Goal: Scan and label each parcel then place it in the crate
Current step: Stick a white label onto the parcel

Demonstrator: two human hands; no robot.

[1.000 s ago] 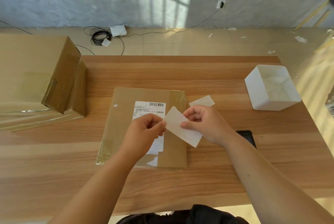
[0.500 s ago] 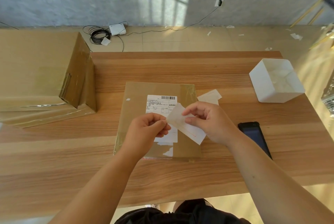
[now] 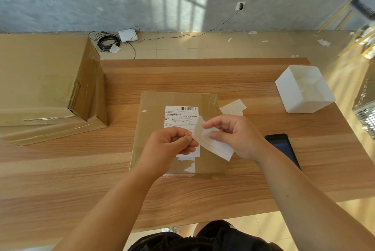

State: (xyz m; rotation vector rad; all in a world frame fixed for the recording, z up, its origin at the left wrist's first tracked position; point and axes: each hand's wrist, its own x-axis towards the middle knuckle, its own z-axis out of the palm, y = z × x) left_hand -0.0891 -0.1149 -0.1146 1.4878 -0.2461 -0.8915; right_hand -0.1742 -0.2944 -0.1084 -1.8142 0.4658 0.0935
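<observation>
step: labelling | left hand [image 3: 170, 145] grip pinches corner of label sheet [image 3: 213, 143]; right hand [image 3: 233, 135] grip pinches its top edge | change: over the last second the corner has lifted and curled, so peeling has likely begun | parcel [image 3: 178, 129] flat at surface [image 3: 203, 74] centre, beneath hands | phone [image 3: 284, 149] at 3 o'clock, white bin [image 3: 304, 90] at 2 | not yet stuck

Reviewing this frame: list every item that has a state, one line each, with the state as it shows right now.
flat parcel: lying flat on the table, printed shipping label face up
label sheet: off the table, pinched by both hands
left hand: pinching the sheet's left edge
right hand: gripping the sheet
spare labels: loose on the table
phone: lying flat, screen dark
white bin: open-topped, upright
large cardboard box: taped
</observation>
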